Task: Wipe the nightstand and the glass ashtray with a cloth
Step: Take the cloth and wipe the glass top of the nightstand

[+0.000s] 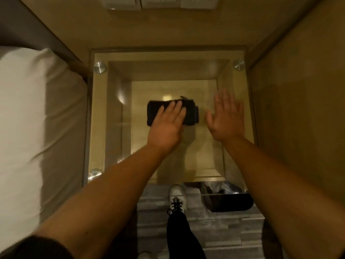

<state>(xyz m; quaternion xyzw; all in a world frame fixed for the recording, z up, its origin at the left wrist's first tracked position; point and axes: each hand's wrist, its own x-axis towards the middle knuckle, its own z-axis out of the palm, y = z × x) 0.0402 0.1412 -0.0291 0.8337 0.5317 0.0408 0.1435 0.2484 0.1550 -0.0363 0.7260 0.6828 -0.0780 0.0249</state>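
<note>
Two hands over glass-topped nightstand (233, 58). Your left hand (169, 122) presses flat on folded dark cloth (155, 114), mid-top. Right hand (226, 116) open, empty. Wiping step. Next, slide cloth toward corners. Ashtray not seen.

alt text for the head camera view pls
Seen from above, a person's left hand presses a folded dark cloth flat on a glass-topped nightstand, while the right hand hovers open beside it. A white pillow lies to the left.
</note>
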